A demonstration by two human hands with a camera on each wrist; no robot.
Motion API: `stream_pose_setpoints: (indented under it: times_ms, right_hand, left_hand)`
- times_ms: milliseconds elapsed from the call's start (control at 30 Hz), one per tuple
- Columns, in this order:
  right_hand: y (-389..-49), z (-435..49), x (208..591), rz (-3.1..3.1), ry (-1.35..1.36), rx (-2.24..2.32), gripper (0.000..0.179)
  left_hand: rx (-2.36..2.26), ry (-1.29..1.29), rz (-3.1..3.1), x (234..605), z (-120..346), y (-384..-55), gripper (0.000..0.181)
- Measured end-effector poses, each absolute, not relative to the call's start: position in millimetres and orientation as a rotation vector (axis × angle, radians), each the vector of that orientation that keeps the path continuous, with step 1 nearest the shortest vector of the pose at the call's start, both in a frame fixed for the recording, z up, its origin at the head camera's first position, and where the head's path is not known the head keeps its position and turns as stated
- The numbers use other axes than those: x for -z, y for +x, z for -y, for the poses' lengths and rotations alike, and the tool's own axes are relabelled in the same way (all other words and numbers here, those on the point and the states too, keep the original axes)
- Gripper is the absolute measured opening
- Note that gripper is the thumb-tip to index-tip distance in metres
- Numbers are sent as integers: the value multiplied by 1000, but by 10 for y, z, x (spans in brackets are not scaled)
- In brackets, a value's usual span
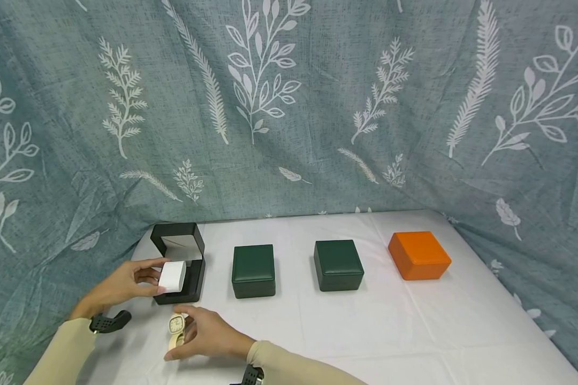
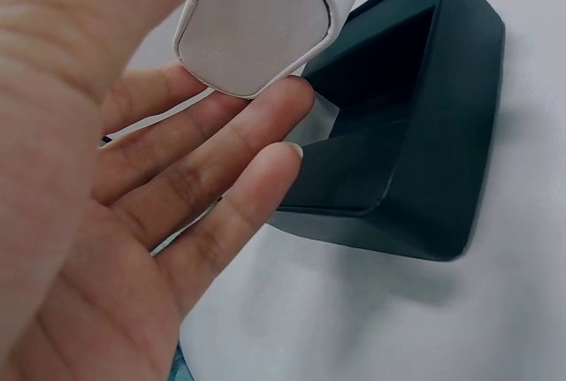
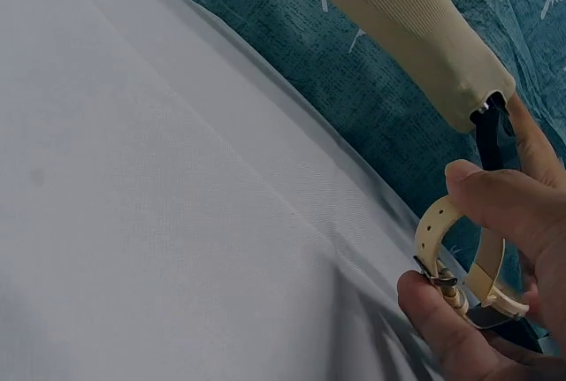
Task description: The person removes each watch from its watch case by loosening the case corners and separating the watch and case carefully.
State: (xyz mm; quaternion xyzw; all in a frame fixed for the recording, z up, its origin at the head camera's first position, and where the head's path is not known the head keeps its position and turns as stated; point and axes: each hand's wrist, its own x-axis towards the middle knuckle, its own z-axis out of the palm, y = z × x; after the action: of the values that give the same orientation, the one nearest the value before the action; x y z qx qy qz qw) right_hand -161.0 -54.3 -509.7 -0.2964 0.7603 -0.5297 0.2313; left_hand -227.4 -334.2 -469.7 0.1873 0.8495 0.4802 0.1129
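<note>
In the head view a white watch cushion is held between the thumb and fingers of my left hand, over the open black watch box. The left wrist view shows the cushion's flat end pinched beside the dark, hollow box. My right hand grips a cream-strapped wristwatch with a squarish gold dial, in front of the box. In the right wrist view the looped strap, with its holes and buckle, sits between thumb and fingers.
Two dark green boxes with lids down stand right of the black box. Farther right is an orange box, also closed. All rest on a white-covered table, with a leaf-patterned teal curtain behind.
</note>
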Motion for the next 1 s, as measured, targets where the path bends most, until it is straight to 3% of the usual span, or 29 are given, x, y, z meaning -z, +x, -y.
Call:
stream_pose_setpoints:
  times_ms: [1000]
  right_hand:
    - [-1502, 628, 4992, -1992, -560, 1495, 63]
  left_hand:
    - [-1409, 559, -2464, 4702, 3326, -2279, 75]
